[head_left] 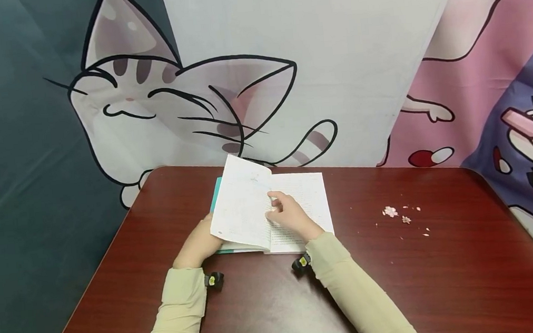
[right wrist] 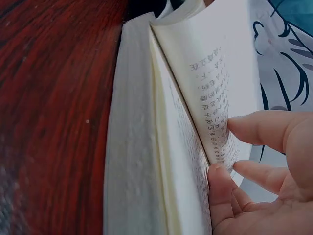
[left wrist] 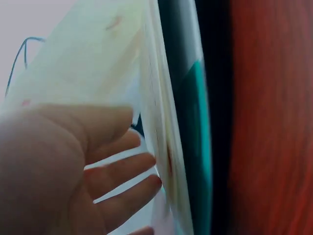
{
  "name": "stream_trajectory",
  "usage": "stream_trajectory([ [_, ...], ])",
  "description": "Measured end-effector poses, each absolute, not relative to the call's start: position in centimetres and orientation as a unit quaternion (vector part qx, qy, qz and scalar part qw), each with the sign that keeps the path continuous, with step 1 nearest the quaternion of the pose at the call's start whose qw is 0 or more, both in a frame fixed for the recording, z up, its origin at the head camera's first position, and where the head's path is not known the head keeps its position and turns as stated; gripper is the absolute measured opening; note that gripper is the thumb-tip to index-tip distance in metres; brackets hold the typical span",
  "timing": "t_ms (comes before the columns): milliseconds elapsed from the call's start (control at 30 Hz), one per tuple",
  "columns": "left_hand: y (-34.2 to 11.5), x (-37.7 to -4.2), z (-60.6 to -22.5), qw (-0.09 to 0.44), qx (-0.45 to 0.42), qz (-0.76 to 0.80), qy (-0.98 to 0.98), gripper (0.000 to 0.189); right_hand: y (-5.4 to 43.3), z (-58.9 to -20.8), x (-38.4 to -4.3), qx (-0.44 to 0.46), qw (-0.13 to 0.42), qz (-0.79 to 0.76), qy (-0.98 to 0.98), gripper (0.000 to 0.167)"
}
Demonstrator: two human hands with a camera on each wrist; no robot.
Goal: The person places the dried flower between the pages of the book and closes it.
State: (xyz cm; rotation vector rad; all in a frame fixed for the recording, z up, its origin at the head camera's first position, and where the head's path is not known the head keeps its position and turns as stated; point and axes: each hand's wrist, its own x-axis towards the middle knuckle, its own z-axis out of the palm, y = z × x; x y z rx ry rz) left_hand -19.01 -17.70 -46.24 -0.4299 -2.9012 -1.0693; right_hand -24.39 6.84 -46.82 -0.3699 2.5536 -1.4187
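Observation:
An open book [head_left: 300, 211] with printed pages and a teal cover [head_left: 215, 193] lies on the table. One left-side leaf [head_left: 243, 203] stands raised at a slant. Behind that leaf, at the book's left edge, is my left hand [head_left: 198, 243], partly hidden in the head view. The left wrist view shows this hand [left wrist: 63, 161] with fingers extended, their tips against or close to the page edges. My right hand [head_left: 293, 216] is over the gutter. In the right wrist view, fingertips of this hand [right wrist: 279, 171] touch the printed page near the fold, with the fingers spread apart.
The reddish-brown table [head_left: 259, 304] carries small pale flowers [head_left: 390, 211] and scattered petals to the right of the book. A cloth backdrop [head_left: 334, 65] with a cartoon cat hangs behind the far edge. Small black cameras [head_left: 215, 281] sit at both wrists.

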Motion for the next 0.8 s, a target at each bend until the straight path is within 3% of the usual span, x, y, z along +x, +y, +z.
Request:
stream_trajectory([
  [267, -18.7, -18.9, -44.2, 0.07, -0.045, -0.347, -0.934, 0.046, 6.2, -46.1, -24.1, -0.119, 0.095, -0.441, 0.885, 0.063],
  [467, -16.9, -18.7, -43.4, 0.087, -0.106, -0.355, -0.925, 0.051, 5.9, -45.9, -24.2, -0.111, 0.095, -0.43, 0.891, 0.063],
  [633, -15.3, -18.6, -44.3, 0.015, -0.174, -0.326, -0.929, 0.064, 5.8, -45.9, -24.2, -0.11, 0.095, -0.427, 0.893, 0.062],
  [800, -14.5, -18.4, -45.3, -0.071, -0.182, -0.311, -0.93, 0.074, 5.8, -46.2, -24.0, -0.113, 0.092, -0.425, 0.893, 0.062],
])
